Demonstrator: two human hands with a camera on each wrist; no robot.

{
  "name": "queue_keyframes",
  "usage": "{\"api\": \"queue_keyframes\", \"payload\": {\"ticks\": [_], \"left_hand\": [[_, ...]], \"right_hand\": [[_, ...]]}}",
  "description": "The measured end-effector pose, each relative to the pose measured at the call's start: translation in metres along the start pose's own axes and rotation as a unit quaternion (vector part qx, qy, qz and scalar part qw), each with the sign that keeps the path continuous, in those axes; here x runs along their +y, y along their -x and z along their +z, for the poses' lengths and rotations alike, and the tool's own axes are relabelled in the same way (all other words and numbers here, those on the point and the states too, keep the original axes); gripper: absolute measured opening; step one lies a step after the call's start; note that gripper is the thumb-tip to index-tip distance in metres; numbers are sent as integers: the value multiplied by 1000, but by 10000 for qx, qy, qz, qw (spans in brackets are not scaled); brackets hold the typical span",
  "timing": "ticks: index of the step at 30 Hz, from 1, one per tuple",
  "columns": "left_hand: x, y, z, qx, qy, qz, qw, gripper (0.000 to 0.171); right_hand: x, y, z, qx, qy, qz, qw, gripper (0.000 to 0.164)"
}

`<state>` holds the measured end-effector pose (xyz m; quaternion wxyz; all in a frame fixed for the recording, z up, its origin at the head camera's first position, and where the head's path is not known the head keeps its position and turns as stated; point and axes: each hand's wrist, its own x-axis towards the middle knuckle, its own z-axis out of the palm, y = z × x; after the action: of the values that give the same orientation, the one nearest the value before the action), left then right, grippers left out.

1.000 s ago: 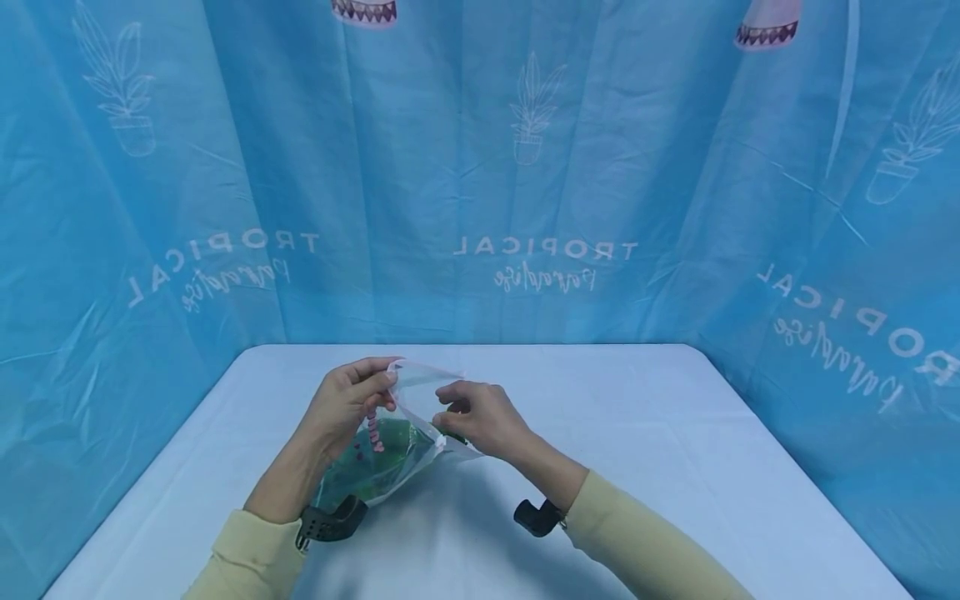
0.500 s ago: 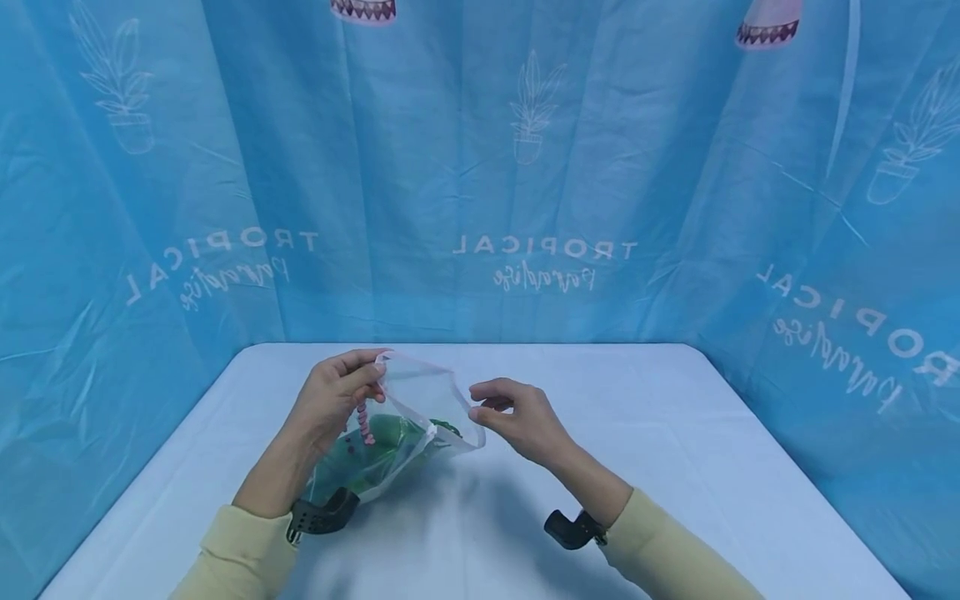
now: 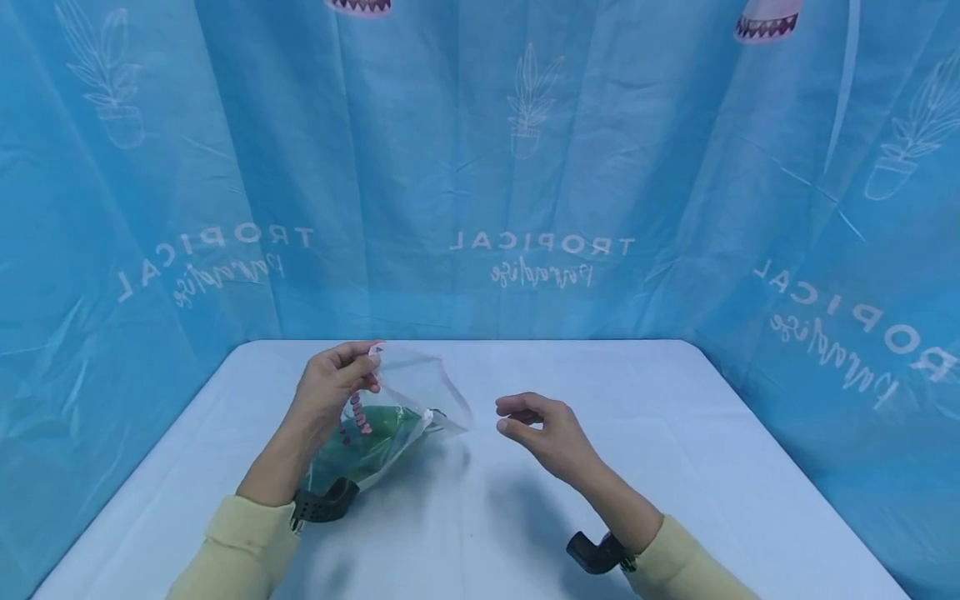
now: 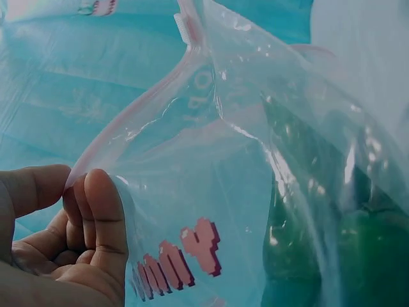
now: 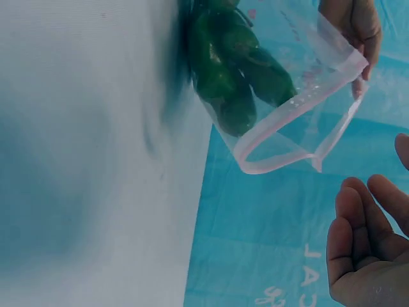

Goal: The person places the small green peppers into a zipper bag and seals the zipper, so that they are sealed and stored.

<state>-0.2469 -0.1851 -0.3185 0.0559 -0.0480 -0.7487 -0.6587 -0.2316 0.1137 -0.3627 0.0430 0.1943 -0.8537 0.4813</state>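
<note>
My left hand [image 3: 321, 396] pinches the upper rim of a clear zip bag [image 3: 408, 382] between thumb and fingers. The bag has a pinkish zip edge, a small white slider [image 4: 183, 29] and pink printed lettering [image 4: 169, 265]. Inside it lie glossy green things [image 5: 214, 70] with long, rounded, pepper-like lobes. The mouth of the bag gapes toward the right. Apart from the bag, to its right, my right hand [image 3: 558, 437] hovers with fingers and thumb loosely bent and nothing between them.
A white-covered table [image 3: 637, 392] lies beneath both hands. Blue curtains [image 3: 420, 183] with printed lettering and plants stand around its back and sides. Each wrist wears a black camera mount [image 3: 326, 502].
My right hand has come out of the bag's mouth and moved right, away from the rim. My left hand, still pinching the bag, has shifted slightly left and up.
</note>
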Motion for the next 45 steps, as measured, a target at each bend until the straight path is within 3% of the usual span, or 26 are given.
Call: {"api": "queue_keyframes", "payload": {"ticks": [7, 11, 23, 29, 35, 45], "left_hand": [[-9, -6, 12, 174, -302, -82, 9994, 38], [-11, -7, 19, 245, -393, -208, 9987, 36], [-21, -15, 39, 16, -803, -160, 9966, 33], [-27, -15, 49, -30, -1258, -161, 9919, 33], [-31, -14, 57, -150, -1593, 59, 9871, 39], [-33, -10, 70, -156, -2297, 168, 9730, 44]], "right_hand": [[7, 9, -3, -32, -51, 31, 10000, 30], [9, 11, -3, -14, -91, 290, 9995, 27], [16, 17, 0, 7, -200, 509, 9985, 27], [19, 19, 3, -14, -205, 665, 9976, 27], [23, 21, 4, -36, -249, 880, 9958, 29], [29, 24, 8, -132, -287, 928, 9952, 28]]}}
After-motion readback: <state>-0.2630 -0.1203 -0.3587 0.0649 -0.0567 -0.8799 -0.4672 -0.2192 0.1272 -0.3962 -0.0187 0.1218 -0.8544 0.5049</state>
